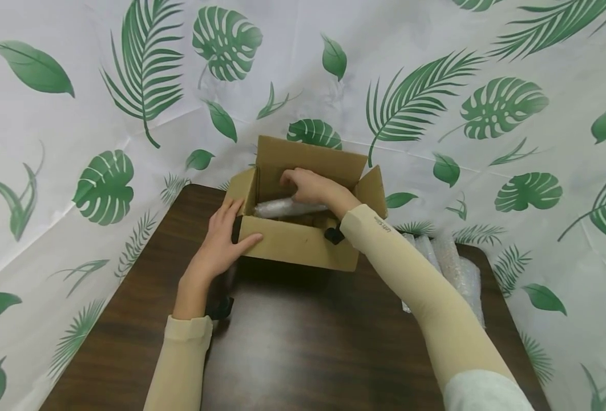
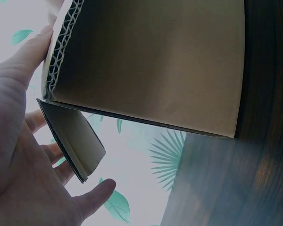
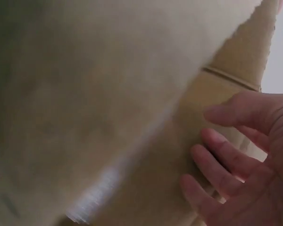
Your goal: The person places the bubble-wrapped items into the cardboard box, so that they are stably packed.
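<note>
An open-topped cardboard box (image 1: pixel 298 242) stands near the far edge of the table with its flaps up. My left hand (image 1: pixel 223 237) rests at its front left corner, thumb toward the front panel and fingers spread along the left flap (image 2: pixel 75 136). Inside the box lies a bubble-wrapped item (image 1: pixel 282 207); its contents are hidden by the wrap. Over that item, my right hand (image 1: pixel 308 185) reaches into the box, near the back wall. In the right wrist view the fingers (image 3: pixel 217 174) are loosely bent beside the cardboard, with nothing between them.
Several bubble-wrapped pieces (image 1: pixel 449 265) lie at the right rear of the dark wooden table (image 1: pixel 303 348). A white sheet with printed green leaves (image 1: pixel 226 43) hangs close behind the table. Black wrist-worn devices (image 1: pixel 221 308) sit near both hands.
</note>
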